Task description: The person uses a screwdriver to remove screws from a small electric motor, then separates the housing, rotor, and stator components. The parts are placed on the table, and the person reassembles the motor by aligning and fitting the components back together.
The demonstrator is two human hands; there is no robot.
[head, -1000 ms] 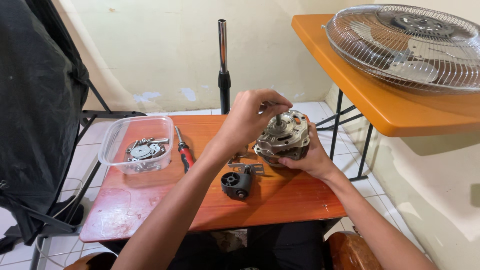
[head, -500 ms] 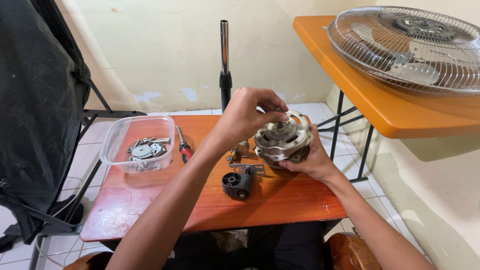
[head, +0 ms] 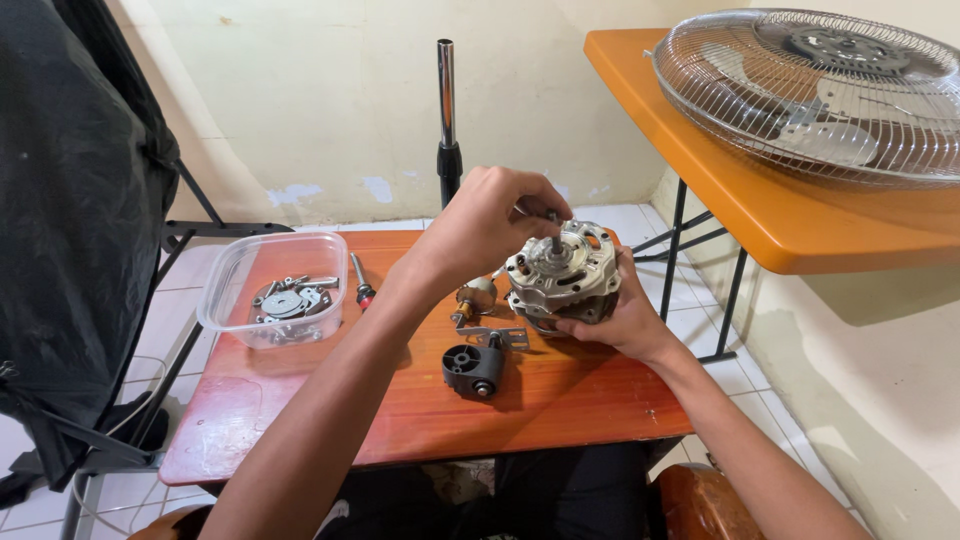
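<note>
Only 1 view exists, from a camera on the person's head. It looks forward and steeply down over both forearms onto a small orange table (head: 300,420), close by. A wall fills the background, and a second orange table (head: 720,170) enters at upper right.

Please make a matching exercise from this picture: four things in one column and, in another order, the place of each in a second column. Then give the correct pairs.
Things:
1. fan motor
2. small metal parts
3. fan grille
4. black plastic part

Places:
A. lying on the higher orange table
B. inside the clear plastic container
C. held by the right hand, with the left hand at its shaft
D. lying on the low red-brown table, in front of the motor

Pairs: 1-C, 2-B, 3-A, 4-D
</note>
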